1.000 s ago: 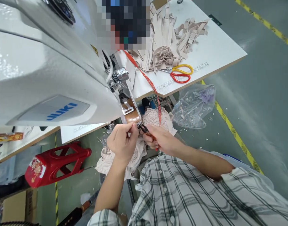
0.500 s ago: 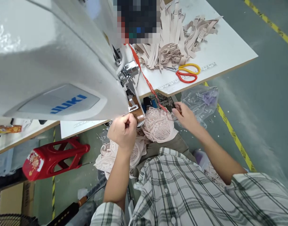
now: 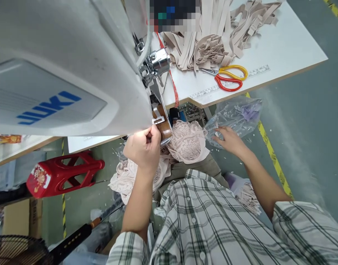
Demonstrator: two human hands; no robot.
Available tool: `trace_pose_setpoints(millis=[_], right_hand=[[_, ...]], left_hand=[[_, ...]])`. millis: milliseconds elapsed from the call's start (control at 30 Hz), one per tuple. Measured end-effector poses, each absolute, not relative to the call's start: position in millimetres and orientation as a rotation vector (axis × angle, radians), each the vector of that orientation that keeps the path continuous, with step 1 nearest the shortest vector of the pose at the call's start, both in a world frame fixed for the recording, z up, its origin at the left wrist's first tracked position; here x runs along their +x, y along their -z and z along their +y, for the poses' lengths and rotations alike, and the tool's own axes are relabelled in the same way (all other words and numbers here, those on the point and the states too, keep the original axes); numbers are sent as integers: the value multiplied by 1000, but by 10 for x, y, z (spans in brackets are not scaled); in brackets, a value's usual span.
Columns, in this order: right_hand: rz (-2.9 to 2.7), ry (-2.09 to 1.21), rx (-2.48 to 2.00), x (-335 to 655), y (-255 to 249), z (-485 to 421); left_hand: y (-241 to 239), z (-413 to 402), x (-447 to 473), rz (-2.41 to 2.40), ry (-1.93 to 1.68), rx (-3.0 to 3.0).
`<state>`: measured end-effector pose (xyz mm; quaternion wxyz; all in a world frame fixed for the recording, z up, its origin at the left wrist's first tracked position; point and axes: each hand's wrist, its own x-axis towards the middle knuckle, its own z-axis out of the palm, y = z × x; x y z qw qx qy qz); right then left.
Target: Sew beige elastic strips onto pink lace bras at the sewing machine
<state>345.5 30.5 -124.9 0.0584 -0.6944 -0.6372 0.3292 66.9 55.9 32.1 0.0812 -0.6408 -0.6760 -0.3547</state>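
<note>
My left hand (image 3: 143,147) is closed in a fist just below the presser foot area (image 3: 160,123) of the white sewing machine (image 3: 64,77), pinching pale pink fabric I can barely see. A pink lace bra (image 3: 187,141) lies on my lap, to the right of that hand. My right hand (image 3: 228,140) is stretched out to the right with fingers spread, resting on a clear plastic bag (image 3: 235,117) that hangs below the table edge. A red cord (image 3: 173,88) dangles from the machine.
On the white table (image 3: 282,51) lie a heap of beige straps (image 3: 213,40) and orange-and-yellow scissors (image 3: 229,77). More pink garments (image 3: 125,180) hang beside my left knee. A red plastic stool (image 3: 61,176) stands on the floor at left. Yellow floor tape (image 3: 271,154) runs at right.
My right hand left the machine and the thread snips, moved right and down, and now lies open on the plastic bag. My left hand stayed closed under the presser foot.
</note>
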Motion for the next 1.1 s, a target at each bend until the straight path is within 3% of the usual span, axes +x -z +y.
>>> trace_pose_setpoints(millis=[867,1100], right_hand=[[-1929,-1100,-1930,3307,1270,335],[-1828,-1151,-1712,3028,905,473]], left_hand=[[-215,577,651,-2050,1136,-1893],[-246,570,652,-1928,1052,-1929]])
